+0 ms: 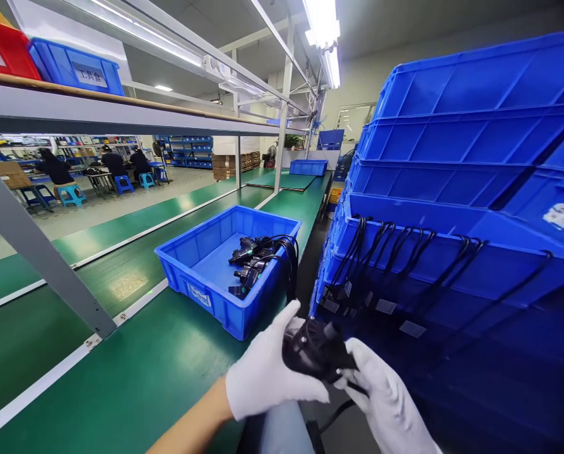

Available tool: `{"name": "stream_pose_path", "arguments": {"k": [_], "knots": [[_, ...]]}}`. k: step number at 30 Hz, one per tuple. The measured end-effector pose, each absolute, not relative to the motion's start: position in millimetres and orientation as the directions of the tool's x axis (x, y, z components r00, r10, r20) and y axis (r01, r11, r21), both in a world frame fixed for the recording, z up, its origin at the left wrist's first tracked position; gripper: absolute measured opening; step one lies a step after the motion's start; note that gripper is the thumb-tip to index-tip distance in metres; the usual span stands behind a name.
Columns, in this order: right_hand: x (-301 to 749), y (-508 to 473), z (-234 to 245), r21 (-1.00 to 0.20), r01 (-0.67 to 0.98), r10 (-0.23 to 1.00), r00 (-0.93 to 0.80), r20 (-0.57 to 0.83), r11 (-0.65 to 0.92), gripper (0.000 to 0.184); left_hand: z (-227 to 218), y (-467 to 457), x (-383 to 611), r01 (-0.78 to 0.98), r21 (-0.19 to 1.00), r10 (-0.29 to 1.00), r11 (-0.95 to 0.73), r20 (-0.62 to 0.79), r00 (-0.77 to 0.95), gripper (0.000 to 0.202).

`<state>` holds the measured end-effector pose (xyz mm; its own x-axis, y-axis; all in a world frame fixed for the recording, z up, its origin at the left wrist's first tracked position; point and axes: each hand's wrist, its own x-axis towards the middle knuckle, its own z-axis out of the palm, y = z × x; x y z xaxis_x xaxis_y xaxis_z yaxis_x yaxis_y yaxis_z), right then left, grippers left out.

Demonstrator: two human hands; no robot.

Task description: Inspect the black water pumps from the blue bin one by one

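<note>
My left hand (272, 372), in a white glove, is wrapped round a black pump-like unit (317, 350) with a round housing and a short spout. The gloved right hand (386, 388) pinches the unit's right side, near where a black cable hangs down. Both hands are in front of me, just off the green worktop's edge. Beyond them a blue bin (206, 296) rests on the worktop. Several similar black units (253, 261) lie in its right part, their cables (290, 265) draped over the right rim.
Stacked blue crates (462, 139) rise close on my right, with several black cables (414, 252) hung over one rim. A grey slanted post (45, 246) stands at left on the green worktop (121, 384). Farther off are another blue bin (308, 167) and seated people (114, 162).
</note>
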<state>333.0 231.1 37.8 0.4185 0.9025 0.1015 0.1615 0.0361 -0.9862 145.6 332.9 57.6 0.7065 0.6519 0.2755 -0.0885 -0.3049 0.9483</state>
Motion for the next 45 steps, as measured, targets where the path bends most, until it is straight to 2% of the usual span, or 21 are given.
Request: {"name": "stream_pose_path", "arguments": {"k": [2,4,6,8,10,11,13,15,17,19,21,23,26,28,31,34,36,37,40,43,45], "knots": [[333.9,234.1,37.9,-0.985,-0.175,0.839,0.536,-0.095,0.0,0.063,69.4,343.5,134.9,-0.168,0.961,0.64,-0.219,0.271,0.719,0.084],[333.6,239.9,44.9,-0.888,-0.459,0.778,0.551,-0.302,-0.019,0.097,76.8,352.6,127.8,-0.216,0.957,0.701,-0.195,0.29,0.651,0.064],[331.7,246.7,56.8,-0.824,-0.564,0.761,0.515,-0.394,-0.045,0.121,79.3,355.6,127.7,-0.192,0.966,0.779,-0.17,0.251,0.575,0.058],[327.9,251.7,69.3,-0.805,-0.591,0.753,0.505,-0.423,-0.056,0.126,79.4,350.0,134.4,-0.097,0.985,0.823,-0.143,0.173,0.541,0.048],[322.8,253.5,79.1,-0.839,-0.539,0.776,0.496,-0.389,-0.076,0.102,80.2,337.7,144.3,0.033,0.991,0.832,-0.132,0.093,0.548,0.047],[320.1,253.2,82.7,-0.873,-0.475,0.797,0.485,-0.36,-0.106,0.088,80.9,330.8,149.0,0.101,0.985,0.836,-0.14,0.063,0.545,0.056],[315.0,250.9,88.1,-0.947,-0.285,0.857,0.44,-0.268,-0.149,0.085,82.1,319.7,155.9,0.155,0.976,0.843,-0.155,0.048,0.536,0.08],[311.4,247.1,92.6,-0.983,-0.121,0.905,0.387,-0.178,-0.141,0.089,80.0,315.4,158.3,0.042,0.994,0.826,-0.1,0.059,0.561,0.093],[309.9,242.7,97.3,-0.997,-0.027,0.937,0.342,-0.071,-0.066,0.087,72.4,318.2,157.8,-0.216,0.976,0.761,0.042,0.108,0.639,0.092],[310.2,237.9,102.5,-0.999,0.038,0.96,0.277,0.044,0.035,0.079,60.3,324.9,156.9,-0.422,0.859,0.657,0.289,0.142,0.74,0.082],[311.2,233.2,107.3,-0.983,0.14,0.957,0.247,0.149,0.117,0.073,48.5,331.5,156.7,-0.465,0.69,0.517,0.554,0.152,0.842,0.079],[312.1,229.1,110.6,-0.969,0.221,0.938,0.3,0.174,0.109,0.074,41.8,335.4,156.7,-0.449,0.518,0.411,0.728,0.195,0.891,0.085],[312.1,225.9,111.3,-0.974,0.225,0.915,0.389,0.111,0.023,0.077,43.4,336.0,154.8,-0.51,0.368,0.407,0.778,0.323,0.854,0.083],[311.6,226.2,109.6,-0.979,0.205,0.914,0.398,0.074,-0.01,0.08,47.4,334.9,152.6,-0.544,0.345,0.419,0.765,0.375,0.827,0.081],[311.8,229.3,104.9,-0.974,0.224,0.911,0.407,0.061,-0.035,0.082,53.0,333.2,149.9,-0.592,0.417,0.452,0.69,0.391,0.802,0.077],[314.0,233.6,95.7,-0.969,0.246,0.898,0.433,0.076,-0.037,0.081,65.3,327.6,151.1,-0.517,0.706,0.539,0.485,0.224,0.812,0.074],[316.5,237.2,85.9,-0.969,0.245,0.895,0.438,0.084,-0.029,0.081,79.2,318.5,155.0,-0.335,0.894,0.652,0.298,0.065,0.756,0.075],[317.9,239.0,80.4,-0.973,0.23,0.894,0.441,0.08,-0.026,0.08,86.5,312.4,157.6,-0.256,0.935,0.701,0.247,0.01,0.713,0.084],[322.6,243.7,64.8,-0.987,0.157,0.876,0.481,0.041,-0.04,0.079,100.3,293.6,166.6,-0.254,0.936,0.762,0.245,-0.024,0.647,0.115],[328.6,245.1,52.1,-0.993,0.099,0.854,0.521,-0.01,-0.072,0.082,96.2,283.8,172.5,-0.27,0.937,0.799,0.222,-0.016,0.601,0.12],[333.5,244.5,43.2,-0.997,0.037,0.864,0.502,-0.044,-0.072,0.076,88.1,283.4,173.0,-0.173,0.973,0.829,0.15,-0.028,0.558,0.124]]}}
